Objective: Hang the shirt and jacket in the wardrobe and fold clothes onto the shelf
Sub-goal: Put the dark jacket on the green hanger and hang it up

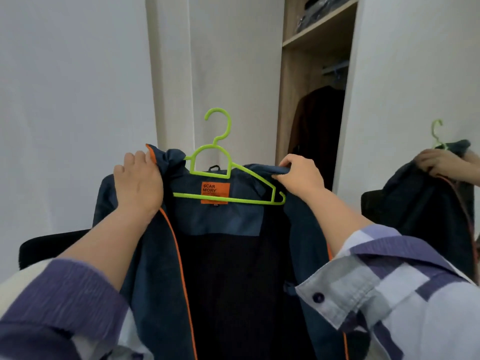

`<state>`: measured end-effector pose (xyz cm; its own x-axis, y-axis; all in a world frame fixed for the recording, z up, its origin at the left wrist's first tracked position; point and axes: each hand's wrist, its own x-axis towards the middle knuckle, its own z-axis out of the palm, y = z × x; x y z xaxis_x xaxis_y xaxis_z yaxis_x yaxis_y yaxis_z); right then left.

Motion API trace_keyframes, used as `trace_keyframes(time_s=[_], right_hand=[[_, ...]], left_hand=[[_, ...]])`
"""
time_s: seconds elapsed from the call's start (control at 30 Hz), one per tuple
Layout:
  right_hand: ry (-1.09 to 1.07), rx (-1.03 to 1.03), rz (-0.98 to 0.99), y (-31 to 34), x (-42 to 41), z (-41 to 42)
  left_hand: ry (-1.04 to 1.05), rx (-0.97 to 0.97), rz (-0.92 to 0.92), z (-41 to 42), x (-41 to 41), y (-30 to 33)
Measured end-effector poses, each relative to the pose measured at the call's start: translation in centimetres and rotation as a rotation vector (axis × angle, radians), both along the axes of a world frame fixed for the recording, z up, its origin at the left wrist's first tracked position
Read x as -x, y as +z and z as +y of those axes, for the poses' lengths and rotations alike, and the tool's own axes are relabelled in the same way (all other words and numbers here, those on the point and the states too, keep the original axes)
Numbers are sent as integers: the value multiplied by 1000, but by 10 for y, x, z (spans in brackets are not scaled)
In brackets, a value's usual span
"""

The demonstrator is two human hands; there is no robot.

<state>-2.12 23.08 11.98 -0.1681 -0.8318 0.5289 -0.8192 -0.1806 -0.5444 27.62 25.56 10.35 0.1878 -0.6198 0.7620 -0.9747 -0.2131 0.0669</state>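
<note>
Jacket (215, 224): I hold it up, front open, on the green hanger (228, 178).
Left hand (139, 183): grasping the left shoulder.
Right hand (301, 175): pinching the right shoulder.
Wardrobe (306, 74): far right, open.

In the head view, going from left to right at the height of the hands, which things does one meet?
left hand → green hanger → right hand → open wardrobe → mirror reflection of the jacket

The jacket (220, 255) is cut off at six o'clock, its collar hides the hanger's (228, 178) left arm, and the wardrobe's (317, 100) dark garment is indistinct.
</note>
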Motion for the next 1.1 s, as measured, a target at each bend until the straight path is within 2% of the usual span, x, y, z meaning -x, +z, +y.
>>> trace_keyframes(time_s=[0.2, 0.27, 0.33, 0.37, 0.43, 0.5, 0.53, 0.6, 0.67, 0.73, 0.8, 0.93, 1.1], right_hand=[[21, 173, -387, 29, -57, 25], [79, 207, -452, 28, -85, 33], [87, 222, -437, 19, -104, 35], [47, 233, -385, 13, -108, 35], [-166, 317, -163, 6, -105, 29], [-384, 493, 21, 8, -96, 20], [-424, 578, 79, 12, -93, 17], [-362, 654, 218, 23, -87, 12], [-202, 567, 319, 33, -86, 12], [-112, 487, 315, 36, -84, 13], [-155, 520, 381, 30, -80, 12], [-261, 700, 581, 13, -82, 11], [-292, 579, 826, 2, -80, 4]], left_hand=[[-12, 53, 162, -10, 38, 11], [-57, 80, 205, -13, 48, 19], [-102, 105, 233, -15, 52, 26], [-119, 112, 246, -17, 52, 29], [-156, 128, 268, -19, 46, 33], [-205, 141, 284, -21, 40, 32], [-235, 146, 284, -22, 38, 32], [-315, 169, 289, -25, 36, 30], [-400, 184, 293, -29, 34, 30], [-463, 146, 274, -35, 32, 27], [-504, 77, 259, -40, 26, 23], [-648, -39, 354, -44, 13, 19], [-692, -118, 424, -56, -12, 12]])
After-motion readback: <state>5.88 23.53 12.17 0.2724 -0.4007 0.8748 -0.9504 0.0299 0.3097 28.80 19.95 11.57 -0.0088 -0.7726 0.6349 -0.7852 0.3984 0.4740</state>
